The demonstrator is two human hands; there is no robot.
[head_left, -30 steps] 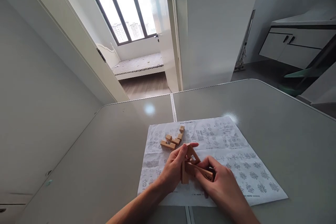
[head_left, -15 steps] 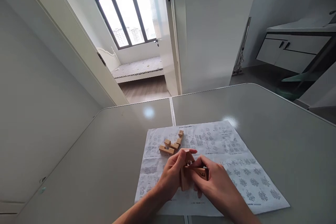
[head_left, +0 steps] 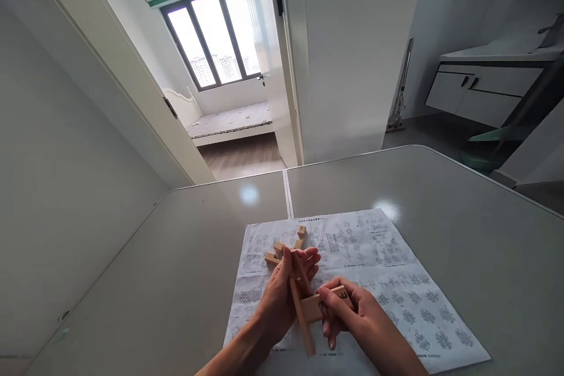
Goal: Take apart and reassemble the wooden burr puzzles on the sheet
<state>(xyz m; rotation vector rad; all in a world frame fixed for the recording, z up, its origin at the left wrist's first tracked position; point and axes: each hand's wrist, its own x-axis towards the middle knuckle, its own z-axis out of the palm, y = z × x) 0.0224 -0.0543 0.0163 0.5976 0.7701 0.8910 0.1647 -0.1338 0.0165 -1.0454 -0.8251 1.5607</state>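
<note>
In my left hand (head_left: 278, 294) two long wooden puzzle bars (head_left: 301, 317) lie close together, gripped under the thumb with the fingertips spread behind. My right hand (head_left: 352, 308) pinches a wooden puzzle piece marked with a dark letter (head_left: 312, 308), which looks like an E or F. That lettered piece crosses the bars, its left end touching or set between them; the exact fit is hidden. Just beyond my left hand several loose wooden pieces (head_left: 278, 247) rest on the printed sheet, partly covered by the fingers.
A creased instruction sheet (head_left: 409, 270) with printed diagrams lies under my hands on the grey table (head_left: 185, 258). A pale seam (head_left: 288, 197) runs across the table top. Past the far edge are an open door (head_left: 282, 70), a bed and a washbasin cabinet (head_left: 480, 88).
The held bars have turned, their near ends now pointing down toward me. My right hand has shifted slightly down and right with the lettered piece, and my left fingers have opened out more.
</note>
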